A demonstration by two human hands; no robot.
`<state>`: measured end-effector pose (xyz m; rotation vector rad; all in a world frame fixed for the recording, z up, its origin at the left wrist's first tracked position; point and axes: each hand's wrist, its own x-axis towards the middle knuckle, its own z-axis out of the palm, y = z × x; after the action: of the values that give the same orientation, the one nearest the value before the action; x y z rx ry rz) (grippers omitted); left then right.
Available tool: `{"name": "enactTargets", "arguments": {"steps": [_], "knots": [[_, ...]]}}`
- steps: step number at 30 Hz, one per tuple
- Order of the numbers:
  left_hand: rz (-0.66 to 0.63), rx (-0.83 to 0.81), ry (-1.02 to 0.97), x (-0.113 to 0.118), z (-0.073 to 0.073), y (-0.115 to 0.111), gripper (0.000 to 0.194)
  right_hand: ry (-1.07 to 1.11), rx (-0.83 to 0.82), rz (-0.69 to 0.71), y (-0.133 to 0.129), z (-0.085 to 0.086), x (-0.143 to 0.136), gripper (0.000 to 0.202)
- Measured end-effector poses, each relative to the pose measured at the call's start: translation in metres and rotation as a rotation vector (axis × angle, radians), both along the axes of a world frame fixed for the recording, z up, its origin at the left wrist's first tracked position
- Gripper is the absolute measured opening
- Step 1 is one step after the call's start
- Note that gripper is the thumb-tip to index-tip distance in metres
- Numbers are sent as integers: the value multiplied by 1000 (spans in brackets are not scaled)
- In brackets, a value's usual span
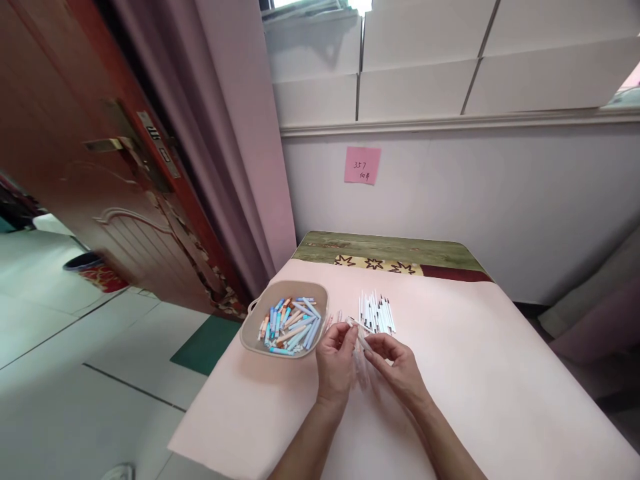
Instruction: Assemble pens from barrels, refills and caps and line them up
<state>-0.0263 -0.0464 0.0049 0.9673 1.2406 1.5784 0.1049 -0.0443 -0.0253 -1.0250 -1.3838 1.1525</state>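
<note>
Pale pink table (500, 373), set against a white wall with a pink note (362, 165) stuck to it. Brown door (75, 167) and a mauve curtain (225, 133) off to the left, tiled floor below.

On the table's left part, a beige tray (250, 337) well filled with short coloured pieces, blue, orange and pale, lying loose and crossed (290, 323). Just right of the tray, near the table's middle, a row of thin white refills (376, 312) laid side by side, tips pointing away, roughly two dozen though too fine to count. A few clear or pale sticks beside that row and under the hands, too faint to make out.

In front of the row, both hands raised just off the table and close together. Left hand (334, 363) curled, thumb and forefinger pinched on one end of a thin white stick (359, 328). Right hand (397, 367) likewise half closed, fingertips pinched on the other part of the same stick. Cannot tell whether one piece or two being joined.

By the look of it, work somewhere in the middle: plenty of coloured pieces left in the tray, a fair row of white refills waiting, no clear heap of finished pens visible.
</note>
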Motion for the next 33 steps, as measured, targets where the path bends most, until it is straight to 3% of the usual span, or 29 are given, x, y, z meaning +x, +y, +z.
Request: {"name": "enactTargets", "arguments": {"steps": [7, 11, 15, 19, 21, 23, 26, 30, 33], "knots": [[-72, 14, 119, 0, 0, -4, 18, -98, 64, -12, -2, -3, -3, 17], [-90, 9, 198, -15, 8, -2, 24, -106, 50, -109, 0, -3, 0, 18], [62, 68, 419, -62, 20, 2, 21, -71, -28, -299, 4, -7, 8, 28], [299, 95, 650, -128, 28, 1, 23, -90, -40, -370, 6, -8, 12, 32], [342, 78, 802, -156, 29, 1, 24, -87, -36, -397, 5, -9, 12, 34], [301, 50, 953, -175, 27, 1, 24, -69, -43, -426, 5, -10, 11, 37], [191, 101, 1146, -186, 21, 1, 22, -53, -65, -467, 5, -13, 9, 39], [-38, 215, 1375, -175, 11, -3, 31, -5, -92, -532, 7, -18, 8, 40], [-34, 304, 1505, -165, 2, -7, 35, 4, -109, -572, 8, -20, 8, 42]]}}
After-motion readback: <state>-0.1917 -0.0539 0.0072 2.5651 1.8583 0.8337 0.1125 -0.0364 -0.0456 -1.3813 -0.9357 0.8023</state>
